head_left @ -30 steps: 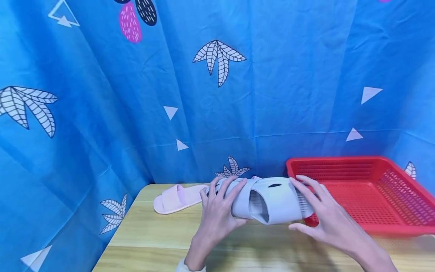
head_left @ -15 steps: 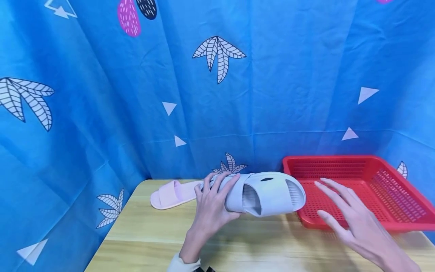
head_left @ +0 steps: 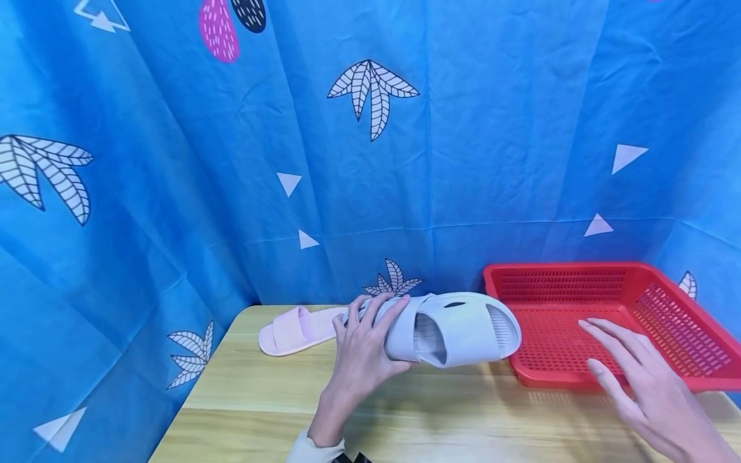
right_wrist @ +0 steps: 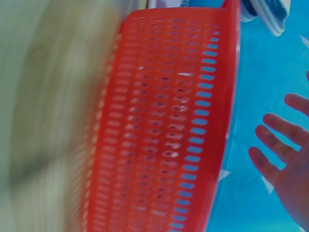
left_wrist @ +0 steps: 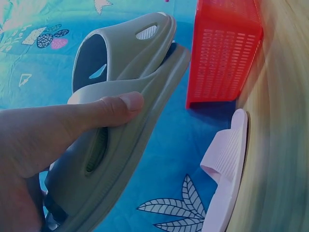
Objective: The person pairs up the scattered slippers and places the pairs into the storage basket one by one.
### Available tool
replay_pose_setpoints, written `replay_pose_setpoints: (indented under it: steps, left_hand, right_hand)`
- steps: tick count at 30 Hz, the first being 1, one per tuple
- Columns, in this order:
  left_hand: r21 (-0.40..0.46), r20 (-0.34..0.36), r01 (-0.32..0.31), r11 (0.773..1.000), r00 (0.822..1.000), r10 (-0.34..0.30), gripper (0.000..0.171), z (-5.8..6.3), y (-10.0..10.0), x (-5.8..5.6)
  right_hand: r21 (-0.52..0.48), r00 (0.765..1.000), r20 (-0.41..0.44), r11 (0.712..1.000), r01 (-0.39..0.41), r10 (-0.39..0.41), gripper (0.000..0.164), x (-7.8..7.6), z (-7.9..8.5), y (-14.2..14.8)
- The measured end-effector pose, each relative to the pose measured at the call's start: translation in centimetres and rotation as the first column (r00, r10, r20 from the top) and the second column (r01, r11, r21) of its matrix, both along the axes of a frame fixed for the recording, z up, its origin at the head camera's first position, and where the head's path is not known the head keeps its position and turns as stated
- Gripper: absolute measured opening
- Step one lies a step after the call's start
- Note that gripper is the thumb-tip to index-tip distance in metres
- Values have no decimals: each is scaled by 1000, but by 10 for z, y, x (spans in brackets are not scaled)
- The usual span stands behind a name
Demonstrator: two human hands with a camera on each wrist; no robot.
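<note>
Being gripped by the left hand (head_left: pixel 365 354) just left of the red basket (head_left: pixel 556 379), the grey slippers (head_left: pixel 471 331) are best squeezed together firmly; the empty right hand (head_left: pixel 654 392) is spread wide near the basket.

The grey slippers (head_left: pixel 471 334) look matt, the basket (head_left: pixel 550 379) plastic.

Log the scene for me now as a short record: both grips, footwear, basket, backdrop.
Left grip: holds two overlapping grey slippers above the table
Right grip: holds nothing, near the red basket
Pink slipper: on the table, left of the grey slippers in the head view
Backdrop: blue curtain, leaf and triangle prints
</note>
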State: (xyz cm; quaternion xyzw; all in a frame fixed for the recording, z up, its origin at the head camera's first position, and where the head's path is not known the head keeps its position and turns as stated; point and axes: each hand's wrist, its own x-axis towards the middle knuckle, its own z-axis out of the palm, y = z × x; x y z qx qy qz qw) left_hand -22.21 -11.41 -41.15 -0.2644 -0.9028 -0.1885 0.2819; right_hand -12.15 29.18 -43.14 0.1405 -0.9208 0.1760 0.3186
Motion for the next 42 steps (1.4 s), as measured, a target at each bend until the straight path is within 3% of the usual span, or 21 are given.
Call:
replay_pose_setpoints:
  steps: [8, 15, 20, 27, 36, 42]
  left_hand:
    - [-28, -2, -9, 1000, 1000, 9, 110, 0, 3, 1]
    - [-23, 12, -1, 1000, 1000, 1, 110, 0, 4, 2]
    - [-16, 20, 7, 1000, 1000, -7, 111, 0, 6, 3]
    - [-5, 21, 6, 1000, 1000, -6, 111, -1, 9, 3]
    - [21, -3, 4, 1000, 1000, -4, 113, -5, 18, 0]
    - [96, 17, 20, 995, 1000, -21, 108, -7, 26, -4]
  right_hand:
    - [21, 997, 34, 998, 67, -68, 66, 1, -15, 14]
    - [40, 993, 25, 993, 110, -112, 38, -2, -28, 25]
    - [70, 988, 37, 987, 148, -150, 27, -2, -35, 32]
    - [64, 992, 4, 990, 125, -125, 9, 1, -44, 43]
    - [167, 994, -27, 980, 107, -104, 6, 0, -55, 47]
    - [184, 995, -28, 977, 104, -101, 8, 1, -56, 47]
